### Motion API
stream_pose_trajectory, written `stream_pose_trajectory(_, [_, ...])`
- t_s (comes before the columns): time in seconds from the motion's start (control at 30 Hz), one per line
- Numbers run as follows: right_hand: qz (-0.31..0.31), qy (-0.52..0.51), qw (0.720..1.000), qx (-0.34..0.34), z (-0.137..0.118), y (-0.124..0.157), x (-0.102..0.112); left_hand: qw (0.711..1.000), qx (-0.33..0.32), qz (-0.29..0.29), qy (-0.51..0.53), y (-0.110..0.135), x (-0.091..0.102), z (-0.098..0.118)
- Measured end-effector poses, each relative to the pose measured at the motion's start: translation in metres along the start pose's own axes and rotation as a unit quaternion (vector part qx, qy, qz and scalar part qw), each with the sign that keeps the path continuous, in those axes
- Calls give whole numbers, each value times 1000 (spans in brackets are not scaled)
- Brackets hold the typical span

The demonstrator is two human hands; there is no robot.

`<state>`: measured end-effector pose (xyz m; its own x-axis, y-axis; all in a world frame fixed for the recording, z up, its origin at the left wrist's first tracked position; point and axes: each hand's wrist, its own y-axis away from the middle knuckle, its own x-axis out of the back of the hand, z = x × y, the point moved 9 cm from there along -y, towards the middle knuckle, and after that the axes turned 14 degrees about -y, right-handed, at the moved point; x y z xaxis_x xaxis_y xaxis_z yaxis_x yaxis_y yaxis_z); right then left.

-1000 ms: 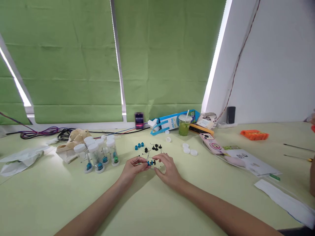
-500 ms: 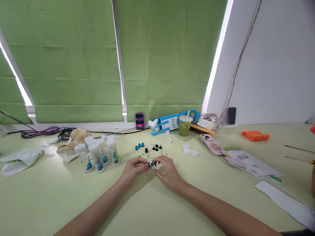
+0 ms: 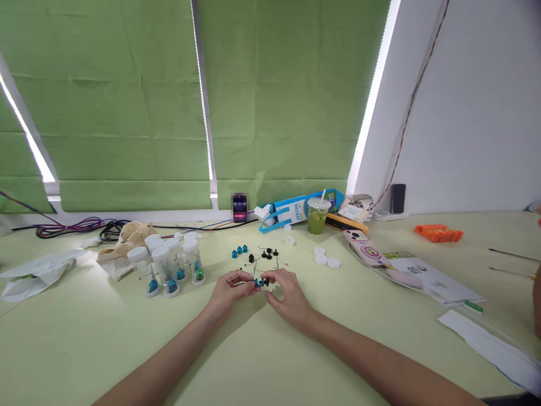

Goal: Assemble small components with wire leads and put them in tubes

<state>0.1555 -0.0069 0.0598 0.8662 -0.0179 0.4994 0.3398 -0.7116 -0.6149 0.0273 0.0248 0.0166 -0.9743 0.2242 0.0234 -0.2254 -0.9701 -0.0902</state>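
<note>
In the middle of the table, my left hand (image 3: pixel 228 292) pinches a small blue fitting (image 3: pixel 256 283) between thumb and fingers. The fingers of my right hand (image 3: pixel 292 300) close on a small black knob-like part (image 3: pixel 266 282) lined up against the blue one. Whether the two parts are joined cannot be made out. Thin leads or rods stick out around my fingers. Just beyond, several loose black parts (image 3: pixel 269 255) and a short row of blue fittings (image 3: pixel 239 250) lie on the table.
Clear tubes (image 3: pixel 161 268) with white caps stand to the left, blue parts inside. Loose white caps (image 3: pixel 321 260) lie right of centre. A green drink (image 3: pixel 316 217), a phone (image 3: pixel 363 248) and an orange holder (image 3: pixel 438 233) are farther right. Another person's hand (image 3: pixel 537 299) shows at the right edge.
My hands and the parts in them look almost still. At the right edge, the other person's hand has shifted, and a red piece there has gone out of view.
</note>
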Motion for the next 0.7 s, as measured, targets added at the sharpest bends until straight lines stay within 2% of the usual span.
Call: stream_pose_trajectory(0.7, [-1, -7, 1000, 1, 0, 1, -1, 1000, -17, 7, -2, 0, 0, 3])
